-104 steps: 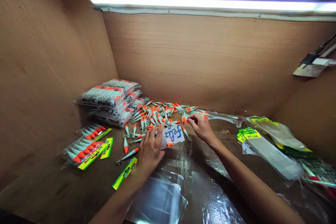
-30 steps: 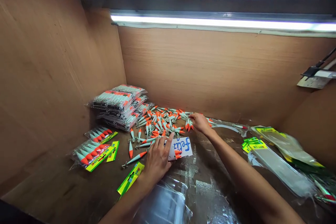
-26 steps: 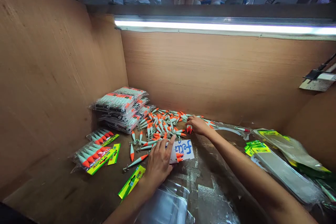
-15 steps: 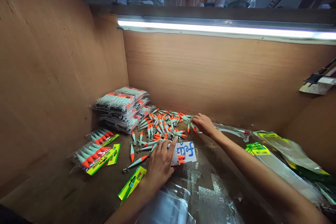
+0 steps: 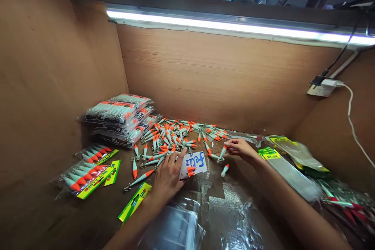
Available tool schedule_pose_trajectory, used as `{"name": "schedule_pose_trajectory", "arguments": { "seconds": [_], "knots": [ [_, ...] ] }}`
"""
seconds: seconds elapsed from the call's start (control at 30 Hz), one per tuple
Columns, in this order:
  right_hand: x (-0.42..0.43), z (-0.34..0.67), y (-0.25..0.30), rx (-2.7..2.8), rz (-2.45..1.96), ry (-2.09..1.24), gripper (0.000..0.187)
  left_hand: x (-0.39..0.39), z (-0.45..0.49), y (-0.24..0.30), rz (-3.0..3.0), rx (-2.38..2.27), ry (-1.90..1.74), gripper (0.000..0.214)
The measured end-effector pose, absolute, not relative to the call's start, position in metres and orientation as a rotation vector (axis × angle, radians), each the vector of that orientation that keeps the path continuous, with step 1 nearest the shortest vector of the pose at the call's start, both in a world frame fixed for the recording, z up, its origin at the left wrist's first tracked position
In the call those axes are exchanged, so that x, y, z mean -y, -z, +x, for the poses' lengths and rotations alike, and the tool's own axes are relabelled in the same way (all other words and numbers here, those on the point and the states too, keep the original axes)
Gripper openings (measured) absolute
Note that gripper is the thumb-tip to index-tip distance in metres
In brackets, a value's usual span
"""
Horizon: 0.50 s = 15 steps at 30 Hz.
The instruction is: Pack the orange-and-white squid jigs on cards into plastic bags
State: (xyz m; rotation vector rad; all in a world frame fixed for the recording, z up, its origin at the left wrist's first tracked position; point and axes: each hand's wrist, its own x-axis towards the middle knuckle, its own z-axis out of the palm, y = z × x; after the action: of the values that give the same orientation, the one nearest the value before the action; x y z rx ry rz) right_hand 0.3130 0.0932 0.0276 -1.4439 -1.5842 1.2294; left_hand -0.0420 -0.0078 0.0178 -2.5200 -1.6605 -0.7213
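Right hand point(image 5: 240, 149) pinches lure point(image 5: 223, 152) by orange tip. Left hand point(image 5: 168, 174) over card point(image 5: 199, 160), fingers slightly spread; grip hidden. Advisable: keep hooks point(image 5: 220, 160) clear of neighbouring lure point(image 5: 213, 156).

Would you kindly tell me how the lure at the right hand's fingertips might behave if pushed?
The lure would probably roll or pivot, given its rounded, tapering body. Its metal hooks might snag the neighbouring lure, whose end lies against them.
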Motion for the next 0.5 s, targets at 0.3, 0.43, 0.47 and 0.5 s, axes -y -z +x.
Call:
{"name": "schedule_pose_trajectory", "arguments": {
  "seconds": [0.3,0.43,0.47,0.5],
  "knots": [
    [-0.08,0.298,0.007,1.258,-1.431,-1.481,0.069,0.003,-0.04,-0.013,-2.567,1.648,0.675,0.105],
    [-0.078,0.294,0.005,1.185,-1.372,-1.504,0.065,0.001,-0.04,-0.013,-2.572,1.656,0.649,0.102],
    [-0.076,0.293,0.002,1.178,-1.349,-1.509,0.065,0.001,-0.039,-0.013,-2.574,1.658,0.645,0.102],
    [-0.075,0.293,-0.003,1.175,-1.324,-1.51,0.066,0.001,-0.039,-0.014,-2.578,1.658,0.642,0.102]
  ]
}}
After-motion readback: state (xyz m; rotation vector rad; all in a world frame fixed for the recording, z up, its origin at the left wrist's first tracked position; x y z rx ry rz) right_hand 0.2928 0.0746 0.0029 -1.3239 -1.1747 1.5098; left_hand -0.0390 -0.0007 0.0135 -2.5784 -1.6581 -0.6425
